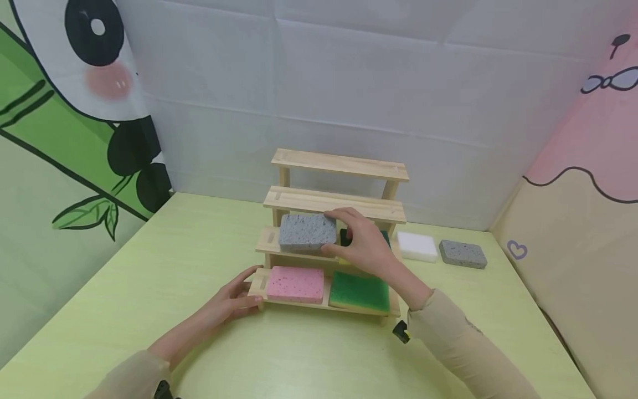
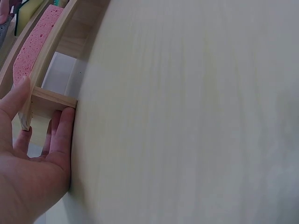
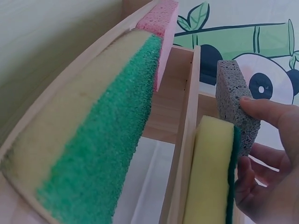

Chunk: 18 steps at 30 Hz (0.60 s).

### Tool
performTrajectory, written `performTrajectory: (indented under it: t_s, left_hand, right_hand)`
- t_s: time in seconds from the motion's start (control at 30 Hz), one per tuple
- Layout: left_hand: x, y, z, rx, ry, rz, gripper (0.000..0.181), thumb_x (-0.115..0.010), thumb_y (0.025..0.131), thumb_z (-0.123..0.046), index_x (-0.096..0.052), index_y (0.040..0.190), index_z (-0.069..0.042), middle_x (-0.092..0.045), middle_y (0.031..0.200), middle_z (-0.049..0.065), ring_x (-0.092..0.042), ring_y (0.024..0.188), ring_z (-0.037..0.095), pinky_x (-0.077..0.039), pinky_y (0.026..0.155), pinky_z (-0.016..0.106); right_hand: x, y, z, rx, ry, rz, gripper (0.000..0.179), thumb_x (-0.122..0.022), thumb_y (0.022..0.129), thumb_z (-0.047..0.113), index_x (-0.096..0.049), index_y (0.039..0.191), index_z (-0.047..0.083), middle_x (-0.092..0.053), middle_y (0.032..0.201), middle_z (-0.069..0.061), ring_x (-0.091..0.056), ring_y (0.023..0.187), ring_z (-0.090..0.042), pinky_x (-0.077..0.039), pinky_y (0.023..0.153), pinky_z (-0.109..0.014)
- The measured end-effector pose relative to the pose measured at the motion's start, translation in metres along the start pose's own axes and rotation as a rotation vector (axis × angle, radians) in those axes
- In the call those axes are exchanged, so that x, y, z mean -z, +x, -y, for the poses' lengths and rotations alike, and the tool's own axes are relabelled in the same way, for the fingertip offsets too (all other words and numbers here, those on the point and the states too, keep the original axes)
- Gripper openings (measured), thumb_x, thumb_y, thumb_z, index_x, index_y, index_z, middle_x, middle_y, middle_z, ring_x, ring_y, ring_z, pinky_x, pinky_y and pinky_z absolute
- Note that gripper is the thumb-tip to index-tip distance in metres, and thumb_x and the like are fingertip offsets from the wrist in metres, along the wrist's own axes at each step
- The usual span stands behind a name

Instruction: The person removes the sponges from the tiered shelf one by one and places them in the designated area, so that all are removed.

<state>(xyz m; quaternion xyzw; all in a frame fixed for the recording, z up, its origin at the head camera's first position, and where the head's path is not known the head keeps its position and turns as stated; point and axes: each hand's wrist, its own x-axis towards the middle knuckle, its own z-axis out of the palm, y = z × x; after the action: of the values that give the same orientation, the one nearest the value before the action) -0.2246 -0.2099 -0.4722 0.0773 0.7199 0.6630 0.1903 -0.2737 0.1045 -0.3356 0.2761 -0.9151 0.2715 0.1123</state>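
Grip: right hand (image 1: pixel 366 244) pinches grey sponge (image 1: pixel 306 233) at second-lowest tier (image 1: pixel 267 241) | left hand (image 1: pixel 226 302) holds wooden rack (image 1: pixel 339 163) at lower left | bottom tier (image 1: pixel 394 302): pink sponge (image 1: pixel 296 284), green sponge (image 1: pixel 360 291)

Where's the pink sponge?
In the head view, the pink sponge lies at the left of the lowest shelf, between the left hand and the green sponge.

Head cam sits highest and farthest back, looking forward and down past the left fingers (image 2: pixel 61 137) and right fingers (image 3: pixel 268 157) at the whole stepped shelf (image 1: pixel 339 162). Left wrist cam is right up close, its fingers at the left edge, most of the frame facing counter (image 1: pixel 309 354). Right wrist cam's super close too, fingers at the right edge, aimed past them toward the panda drawing (image 1: pixel 94 30). All three catch the pink sponge (image 1: pixel 296 284) beside the left fingers.
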Motion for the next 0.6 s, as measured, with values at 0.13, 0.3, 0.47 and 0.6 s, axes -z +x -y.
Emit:
performTrajectory:
  t_s: [0.13,0.3,0.47,0.6]
  left_hand:
    - [-0.001,0.000,0.000,0.003,-0.003,-0.007,0.083,-0.065,0.095,-0.019,-0.014,0.160,-0.020,-0.038,0.144,0.026,-0.060,0.112,0.018,-0.054,0.101,0.035]
    - [-0.001,-0.001,-0.001,0.006,-0.001,-0.005,0.084,-0.065,0.095,-0.020,-0.012,0.160,-0.020,-0.036,0.146,0.027,-0.060,0.111,0.018,-0.054,0.100,0.034]
    - [0.000,0.000,0.000,0.009,-0.002,-0.005,0.083,-0.065,0.095,-0.019,-0.013,0.160,-0.020,-0.036,0.146,0.027,-0.060,0.112,0.019,-0.054,0.100,0.034]
    - [-0.001,0.000,0.000,-0.006,-0.005,-0.001,0.083,-0.065,0.094,-0.018,-0.013,0.160,-0.020,-0.036,0.146,0.027,-0.059,0.111,0.018,-0.055,0.100,0.035]
  right_hand:
    - [0.004,-0.001,0.000,0.007,0.023,-0.030,0.067,-0.081,0.081,0.036,-0.054,0.141,0.020,-0.055,0.142,0.000,-0.048,0.076,-0.018,-0.037,0.061,-0.025]
    - [0.010,-0.004,-0.001,0.010,0.037,-0.080,0.068,-0.083,0.080,0.035,-0.056,0.140,0.020,-0.057,0.140,-0.001,-0.050,0.079,-0.018,-0.039,0.063,-0.026]
    - [0.017,-0.011,-0.005,0.034,0.066,-0.165,0.067,-0.085,0.077,0.032,-0.058,0.137,0.018,-0.060,0.136,-0.002,-0.056,0.088,-0.022,-0.047,0.070,-0.032]
    - [0.023,-0.018,-0.008,0.051,0.130,-0.232,0.065,-0.085,0.077,0.025,-0.058,0.136,0.016,-0.061,0.134,-0.005,-0.060,0.101,-0.027,-0.052,0.076,-0.040]
